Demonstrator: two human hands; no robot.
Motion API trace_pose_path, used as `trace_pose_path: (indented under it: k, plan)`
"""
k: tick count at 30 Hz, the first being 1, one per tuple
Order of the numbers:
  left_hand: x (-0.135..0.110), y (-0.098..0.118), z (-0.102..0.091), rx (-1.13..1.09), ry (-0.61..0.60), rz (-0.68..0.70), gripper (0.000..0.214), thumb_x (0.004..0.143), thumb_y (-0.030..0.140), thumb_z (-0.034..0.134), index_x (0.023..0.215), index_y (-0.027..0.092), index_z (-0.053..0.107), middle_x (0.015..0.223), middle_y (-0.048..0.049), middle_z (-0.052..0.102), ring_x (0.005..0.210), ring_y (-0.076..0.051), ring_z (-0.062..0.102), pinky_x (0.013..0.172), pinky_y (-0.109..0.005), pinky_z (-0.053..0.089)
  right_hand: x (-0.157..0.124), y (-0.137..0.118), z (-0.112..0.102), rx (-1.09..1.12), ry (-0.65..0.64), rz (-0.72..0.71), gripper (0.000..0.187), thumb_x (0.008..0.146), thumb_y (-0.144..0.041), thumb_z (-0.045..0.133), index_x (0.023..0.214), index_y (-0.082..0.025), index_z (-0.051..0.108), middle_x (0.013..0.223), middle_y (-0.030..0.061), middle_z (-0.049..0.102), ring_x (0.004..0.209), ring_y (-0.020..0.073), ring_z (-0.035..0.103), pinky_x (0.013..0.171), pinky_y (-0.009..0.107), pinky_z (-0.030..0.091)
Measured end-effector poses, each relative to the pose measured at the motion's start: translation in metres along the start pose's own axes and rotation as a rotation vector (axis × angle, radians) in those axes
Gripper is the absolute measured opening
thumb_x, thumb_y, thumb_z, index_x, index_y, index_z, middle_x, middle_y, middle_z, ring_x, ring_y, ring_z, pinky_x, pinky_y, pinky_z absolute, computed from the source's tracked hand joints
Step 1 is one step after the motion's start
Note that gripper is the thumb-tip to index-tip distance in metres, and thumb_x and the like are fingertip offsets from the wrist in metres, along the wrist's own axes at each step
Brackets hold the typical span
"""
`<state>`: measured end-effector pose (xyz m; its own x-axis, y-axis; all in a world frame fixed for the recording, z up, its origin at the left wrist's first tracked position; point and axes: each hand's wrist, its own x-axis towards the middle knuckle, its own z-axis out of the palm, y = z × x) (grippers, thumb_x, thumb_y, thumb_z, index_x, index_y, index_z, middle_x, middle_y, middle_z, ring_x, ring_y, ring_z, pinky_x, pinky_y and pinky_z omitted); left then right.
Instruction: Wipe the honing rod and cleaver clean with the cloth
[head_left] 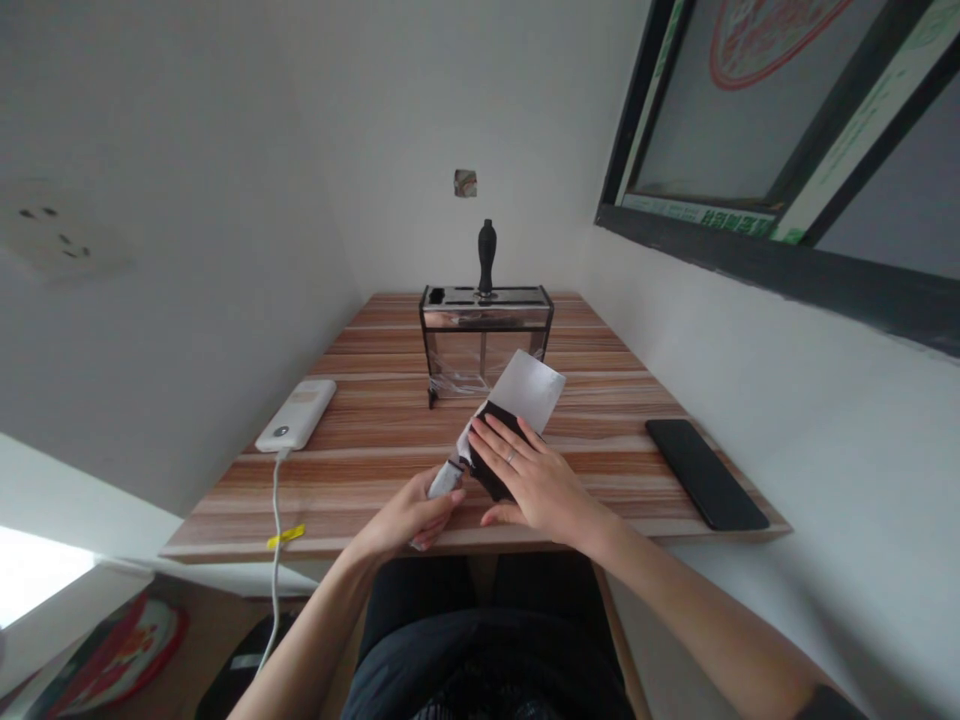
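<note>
My left hand [427, 510] is closed around the pale handle [447, 478] of what looks like a cleaver, near the table's front edge. Its broad silvery blade [531, 388] points away to the upper right. Across the part of the blade nearer the handle lies a black cloth [487, 478]. My right hand [536, 475] rests on this cloth from above, fingers stretched out flat and thumb apart, a ring on one finger. The hand and cloth hide the middle of the blade.
Behind the blade stands a clear-sided knife block [487, 310] with a black handle [487, 255] upright in it. A white power bank [298, 412] with a white cable [276, 520] lies left on the wooden table [600, 400]. At the right edge is a black phone [705, 475]. Walls close in on both sides.
</note>
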<state>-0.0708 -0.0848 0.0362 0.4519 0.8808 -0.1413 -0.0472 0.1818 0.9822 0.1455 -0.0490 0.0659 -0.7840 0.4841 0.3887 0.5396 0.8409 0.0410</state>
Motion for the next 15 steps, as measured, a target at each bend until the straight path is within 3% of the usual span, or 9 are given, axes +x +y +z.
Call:
trace_pose_path:
  k: [7,10,12,15]
  plan:
    - [0.0004,-0.0003,-0.0016,-0.030,-0.008,0.003,0.031,0.085,0.042,0.061,0.081,0.019,0.040,0.041,0.0136,0.036,0.030,-0.002,0.024,0.030,-0.012,0.025,0.0035,0.0070,-0.0006,-0.065,-0.018,0.012,0.108,0.073,-0.064,0.063,0.150,-0.011,0.008,0.156,0.0127,0.017,0.145,0.0282,0.013,0.117,0.052,0.018]
    - [-0.0004,0.0008,-0.0007,-0.039,-0.006,0.003,0.030,0.085,0.040,0.062,0.084,0.019,0.041,0.041,0.0140,0.036,0.030,-0.002,0.024,0.031,-0.011,0.025,0.0010,0.0080,0.0011,-0.094,-0.031,-0.027,0.115,0.069,-0.054,0.074,0.151,-0.011,0.004,0.157,0.0123,0.014,0.145,0.0283,0.009,0.117,0.051,0.018]
    - [-0.0009,0.0015,-0.0001,-0.046,-0.017,-0.002,0.030,0.085,0.040,0.063,0.085,0.019,0.041,0.041,0.0140,0.036,0.031,-0.001,0.024,0.031,-0.011,0.025,-0.0014,0.0093,0.0010,-0.120,-0.027,-0.035,0.101,0.078,-0.036,0.071,0.151,-0.014,0.004,0.157,0.0101,0.015,0.145,0.0257,0.010,0.118,0.049,0.020]
    - [-0.0013,0.0012,-0.0002,-0.083,-0.035,-0.002,0.030,0.085,0.040,0.063,0.085,0.019,0.042,0.042,0.0145,0.034,0.031,-0.001,0.023,0.030,-0.011,0.024,-0.0033,0.0119,-0.0009,-0.137,-0.001,-0.062,0.072,0.091,-0.012,0.049,0.151,-0.018,0.009,0.156,0.0072,0.020,0.145,0.0219,0.015,0.118,0.048,0.022]
